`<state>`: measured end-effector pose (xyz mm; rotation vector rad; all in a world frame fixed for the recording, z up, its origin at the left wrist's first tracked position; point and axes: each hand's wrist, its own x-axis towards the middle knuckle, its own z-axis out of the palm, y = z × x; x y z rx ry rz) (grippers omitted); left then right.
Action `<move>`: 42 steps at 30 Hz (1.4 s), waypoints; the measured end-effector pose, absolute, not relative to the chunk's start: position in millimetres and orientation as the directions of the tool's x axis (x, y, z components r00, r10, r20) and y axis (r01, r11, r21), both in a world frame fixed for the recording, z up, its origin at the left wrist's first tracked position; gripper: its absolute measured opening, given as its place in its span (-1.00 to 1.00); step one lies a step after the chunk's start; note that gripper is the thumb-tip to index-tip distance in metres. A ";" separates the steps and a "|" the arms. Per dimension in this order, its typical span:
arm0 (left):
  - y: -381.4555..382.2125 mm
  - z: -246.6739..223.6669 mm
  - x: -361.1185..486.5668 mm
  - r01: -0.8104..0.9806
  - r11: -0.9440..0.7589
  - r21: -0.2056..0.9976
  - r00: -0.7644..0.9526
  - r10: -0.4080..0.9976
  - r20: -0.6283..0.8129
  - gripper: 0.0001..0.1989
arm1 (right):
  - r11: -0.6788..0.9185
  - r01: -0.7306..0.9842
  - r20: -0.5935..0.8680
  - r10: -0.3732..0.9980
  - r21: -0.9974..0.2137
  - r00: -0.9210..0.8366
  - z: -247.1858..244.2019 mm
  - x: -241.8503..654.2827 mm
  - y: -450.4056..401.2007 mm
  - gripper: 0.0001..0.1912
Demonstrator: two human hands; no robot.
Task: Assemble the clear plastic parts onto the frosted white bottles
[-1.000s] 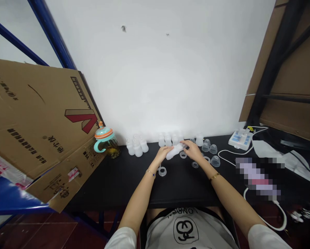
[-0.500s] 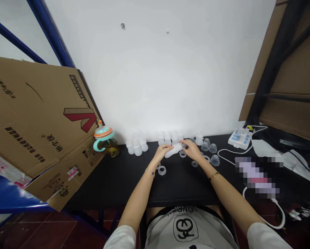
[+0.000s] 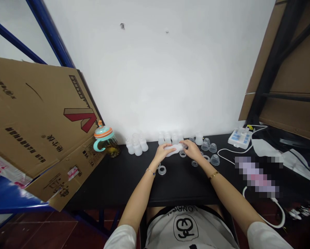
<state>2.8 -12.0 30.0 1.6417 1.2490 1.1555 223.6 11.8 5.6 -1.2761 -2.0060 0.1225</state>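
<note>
A white baby bottle (image 3: 172,151) lies on its side in the air over the black table, held between both hands. My left hand (image 3: 162,152) is wrapped around its body end. At the other end, my right hand (image 3: 191,150) has its fingers closed on the neck end; the exact part they pinch is hard to make out. Below the hands are a white collar ring (image 3: 162,170), a second ring (image 3: 182,154) and a small clear disc (image 3: 194,163). Clear domed caps (image 3: 215,160) stand to the right of my right hand.
Assembled bottles (image 3: 137,148) stand left, against the wall. More white bottles (image 3: 167,139) line the back. A teal-lidded jug (image 3: 105,141) stands by a large cardboard box (image 3: 46,128). On the right are a power strip (image 3: 239,138), white cable and a blurred-out item (image 3: 257,177).
My left hand has shifted its grip, its thumb now lying farther along the bottle. The bottle has tilted slightly towards level. My right hand stays in nearly the same place.
</note>
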 end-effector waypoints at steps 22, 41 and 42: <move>-7.9 31.6 -1.4 0.200 -0.275 0.940 0.052 0.961 0.270 -0.51 | 0.332 0.812 0.404 0.905 -0.480 -0.132 12.6 219.3 6.0 -0.74; -25.4 46.9 1.9 0.352 -0.308 0.884 0.109 0.951 0.288 -0.61 | 0.348 0.829 0.495 0.863 -0.439 -0.101 14.9 221.3 2.7 -0.71; -24.7 46.3 1.4 0.356 -0.311 0.881 0.109 0.950 0.292 -0.61 | 0.347 0.830 0.496 0.863 -0.437 -0.100 15.4 221.1 2.0 -0.71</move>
